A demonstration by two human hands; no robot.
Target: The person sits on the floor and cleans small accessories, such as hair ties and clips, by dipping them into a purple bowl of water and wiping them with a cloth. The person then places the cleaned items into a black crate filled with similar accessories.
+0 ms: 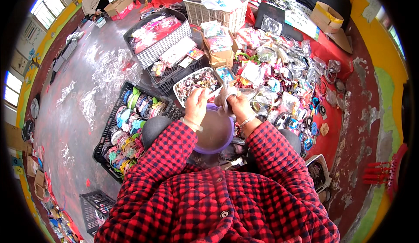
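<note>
One round purple plastic bowl (214,131), smooth-walled and shallow, rests in the lap between the person's knees, just below both hands. The left hand (196,104) is raised over the bowl's far rim, its fingers curled together around a thin pale strip that runs up from the fist; what the strip is cannot be told. The right hand (235,103) sits just beside it, fingers pinched onto a crinkled clear plastic packet (224,95). Each wrist bears one thin bangle. Both sleeves are quilted red-and-black check cloth.

Beyond the hands stands one small white lattice basket (198,83) holding a heap of small dark and coloured trinkets. To the left lies one black slatted plastic crate (114,125) filled with rows of coloured hair bands. To the right, many clear glossy packets of hair ornaments (283,81) are spread over a red cloth (329,129). Farther off stands one tall white woven basket (216,13).
</note>
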